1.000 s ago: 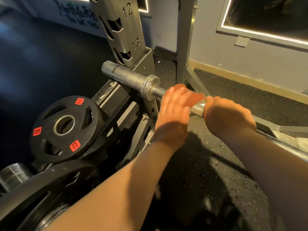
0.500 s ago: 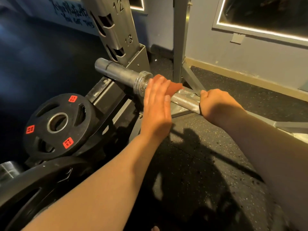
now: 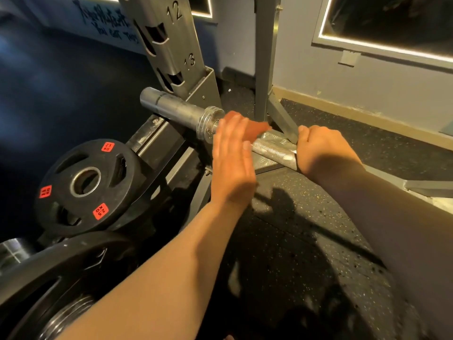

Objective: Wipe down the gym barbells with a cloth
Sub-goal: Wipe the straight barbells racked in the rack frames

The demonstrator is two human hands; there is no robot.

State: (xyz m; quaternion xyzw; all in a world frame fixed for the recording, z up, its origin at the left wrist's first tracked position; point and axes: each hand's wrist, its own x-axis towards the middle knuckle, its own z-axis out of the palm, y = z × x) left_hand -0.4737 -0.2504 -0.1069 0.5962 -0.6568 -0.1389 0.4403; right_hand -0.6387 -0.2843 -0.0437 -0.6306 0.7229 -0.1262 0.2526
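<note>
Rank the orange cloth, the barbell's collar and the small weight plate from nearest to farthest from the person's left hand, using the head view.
1. The orange cloth: under the fingers of the left hand, pressed on the barbell.
2. The collar: just left of the fingertips.
3. The small weight plate: lower left, well apart.

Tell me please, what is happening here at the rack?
A person is wiping a barbell with an orange cloth. The left hand, fingers straight, presses the cloth onto the bar right beside the collar. The right hand grips the knurled shaft a little further in. The sleeve past the collar carries no plates. A 2.5 kg plate sits stored low on the left.
</note>
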